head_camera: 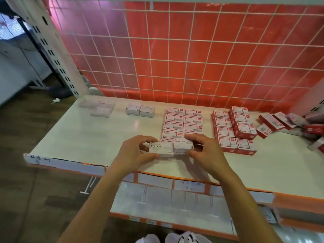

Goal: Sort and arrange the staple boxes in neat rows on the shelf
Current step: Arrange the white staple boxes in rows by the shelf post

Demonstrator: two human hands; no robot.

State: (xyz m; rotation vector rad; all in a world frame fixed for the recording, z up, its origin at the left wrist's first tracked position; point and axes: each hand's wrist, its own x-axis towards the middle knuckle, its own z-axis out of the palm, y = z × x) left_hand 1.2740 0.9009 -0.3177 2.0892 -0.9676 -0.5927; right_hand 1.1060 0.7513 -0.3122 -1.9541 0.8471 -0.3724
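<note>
My left hand (135,151) grips a white box marked STAPLES (160,149), and my right hand (204,149) grips a white box marked PAPER CLIPS (183,146). The two boxes are held side by side just above the shelf (87,137), near its front. Behind them lie two neat columns of red-and-white boxes (183,121), their front end hidden by my hands. To the right stands a taller double column of red boxes (234,128). At the back are a pair of white boxes (140,111) and a few more white boxes (98,106) in the far left corner.
A loose heap of red and white boxes (289,127) lies at the right end of the shelf. A wire grid over a red panel (192,58) closes the back. A lower shelf (175,199) juts out below the front edge. A slotted upright (50,48) stands at the left.
</note>
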